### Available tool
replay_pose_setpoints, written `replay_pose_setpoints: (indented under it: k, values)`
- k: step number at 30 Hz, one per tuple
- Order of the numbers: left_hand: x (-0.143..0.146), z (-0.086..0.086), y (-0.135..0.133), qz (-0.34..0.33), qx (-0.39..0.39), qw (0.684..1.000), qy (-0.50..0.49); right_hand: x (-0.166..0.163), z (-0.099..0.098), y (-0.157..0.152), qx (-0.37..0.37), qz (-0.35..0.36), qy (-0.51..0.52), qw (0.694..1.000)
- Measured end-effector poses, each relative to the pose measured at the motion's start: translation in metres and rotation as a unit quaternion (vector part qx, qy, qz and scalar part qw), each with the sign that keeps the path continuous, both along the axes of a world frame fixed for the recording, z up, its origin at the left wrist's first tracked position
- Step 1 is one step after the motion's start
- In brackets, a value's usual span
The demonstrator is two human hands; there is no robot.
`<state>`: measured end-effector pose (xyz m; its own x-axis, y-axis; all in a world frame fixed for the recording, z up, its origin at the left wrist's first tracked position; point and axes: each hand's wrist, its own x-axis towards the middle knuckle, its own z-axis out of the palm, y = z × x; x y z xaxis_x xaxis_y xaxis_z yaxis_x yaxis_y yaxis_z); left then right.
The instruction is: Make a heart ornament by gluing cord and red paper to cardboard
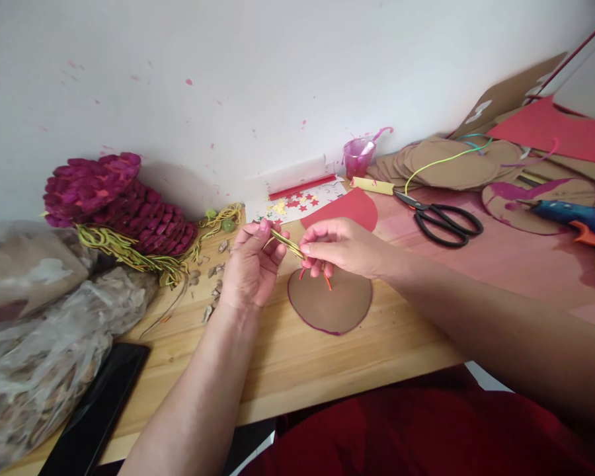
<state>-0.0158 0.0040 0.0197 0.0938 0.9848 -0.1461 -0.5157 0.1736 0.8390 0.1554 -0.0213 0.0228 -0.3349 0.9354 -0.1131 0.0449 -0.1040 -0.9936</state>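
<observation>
My left hand [252,266] pinches one end of a thin bundle of yellow-green cords [286,244], held just above the wooden table [297,357]. My right hand [340,248] pinches the other end of the bundle, and red-orange cord ends [326,280] hang below its fingers. Right under both hands lies a brown cardboard disc with a dark red rim [330,301]. Both hands are closed on the cords.
A purple-red scaly craft piece with yellow tassels [123,211] stands at the left, clear bags [39,330] and a black phone [99,410] before it. Black scissors [443,219], a blue glue gun [582,225], cardboard discs [451,165], a star sheet [297,201] and a pink cup [357,155] lie behind.
</observation>
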Motion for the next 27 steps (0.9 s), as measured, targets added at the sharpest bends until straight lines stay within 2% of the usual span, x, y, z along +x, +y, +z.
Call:
replay_pose_setpoints:
  k: [7,27]
  values:
    - [-0.0005,-0.0024,-0.0001,-0.007,0.038,0.999,-0.004,-0.0002,-0.0001,0.0001,-0.011,0.009,-0.005,1.000]
    - [-0.0009,-0.0040,0.0019,0.018,0.047,0.999,-0.019,-0.0029,0.0052,-0.0039,-0.007,0.022,-0.008,1.000]
